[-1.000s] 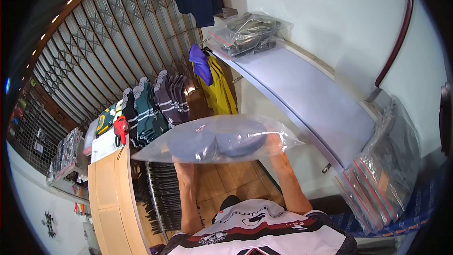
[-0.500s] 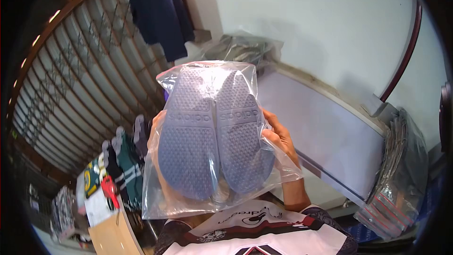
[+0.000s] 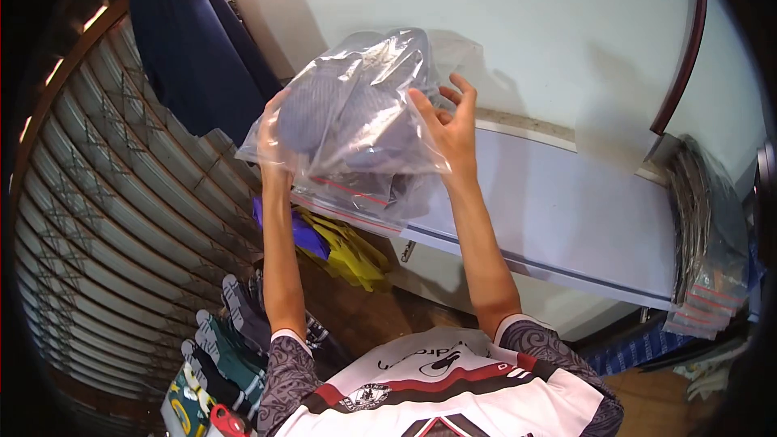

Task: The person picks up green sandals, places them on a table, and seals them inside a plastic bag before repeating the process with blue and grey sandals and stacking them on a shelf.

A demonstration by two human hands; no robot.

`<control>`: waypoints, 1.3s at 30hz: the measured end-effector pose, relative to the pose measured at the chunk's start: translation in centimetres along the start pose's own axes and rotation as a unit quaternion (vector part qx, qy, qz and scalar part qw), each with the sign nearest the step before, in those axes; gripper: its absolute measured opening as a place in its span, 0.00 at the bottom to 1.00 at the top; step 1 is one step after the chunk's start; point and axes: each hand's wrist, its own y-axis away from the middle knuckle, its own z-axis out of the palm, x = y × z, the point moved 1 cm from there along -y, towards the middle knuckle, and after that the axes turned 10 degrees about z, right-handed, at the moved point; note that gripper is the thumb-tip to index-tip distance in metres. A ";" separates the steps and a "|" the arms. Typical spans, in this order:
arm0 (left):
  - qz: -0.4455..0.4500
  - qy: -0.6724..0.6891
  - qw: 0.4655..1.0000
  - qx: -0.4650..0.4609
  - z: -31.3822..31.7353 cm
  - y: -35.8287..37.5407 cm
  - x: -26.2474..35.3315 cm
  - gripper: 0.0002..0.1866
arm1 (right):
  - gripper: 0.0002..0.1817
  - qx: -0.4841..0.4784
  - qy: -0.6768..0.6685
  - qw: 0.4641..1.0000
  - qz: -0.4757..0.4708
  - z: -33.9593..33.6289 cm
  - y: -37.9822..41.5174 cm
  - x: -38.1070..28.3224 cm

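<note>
A clear plastic bag with a pair of grey-blue slide sandals (image 3: 356, 97) in it is over the left end of the white shelf, above other clear bags (image 3: 368, 188) with red zip strips. My left hand (image 3: 273, 133) grips the bag's left side, its fingers partly behind the plastic. At the bag's right edge is my right hand (image 3: 452, 125), open, with fingers and thumb spread. Whether the slides rest on the bags below cannot be made out.
The white shelf (image 3: 558, 210) runs along the wall, with stacked clear packets (image 3: 696, 226) at its right end. Dark blue cloth (image 3: 198, 48) hangs at left beside a folding metal gate (image 3: 121, 218). Socks (image 3: 231, 344) and red scissors (image 3: 227, 421) lie lower left; yellow cloth (image 3: 344, 247) hangs below.
The bagged slides have moved away from my body to the shelf's left end and turned. My right hand has loosened from the bag and its fingers have spread. The view has shifted.
</note>
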 end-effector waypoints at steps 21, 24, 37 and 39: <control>-0.100 -0.055 0.992 -0.045 -1.7 -5.0 -9.5 0.30 | 0.42 0.025 0.125 0.992 -0.017 2.5 -0.3 5.1; -0.060 -0.088 0.994 -0.004 -3.5 -4.8 -10.3 0.33 | 0.41 0.025 0.088 0.996 -0.024 2.0 0.4 5.2; 0.051 -0.484 0.871 -0.059 4.9 4.0 -1.2 0.64 | 0.34 -0.007 0.054 0.998 0.016 -2.5 6.6 4.6; 0.022 -0.484 0.871 -0.077 5.3 3.7 -1.7 0.64 | 0.34 -0.015 0.065 0.998 0.023 -3.3 7.6 4.2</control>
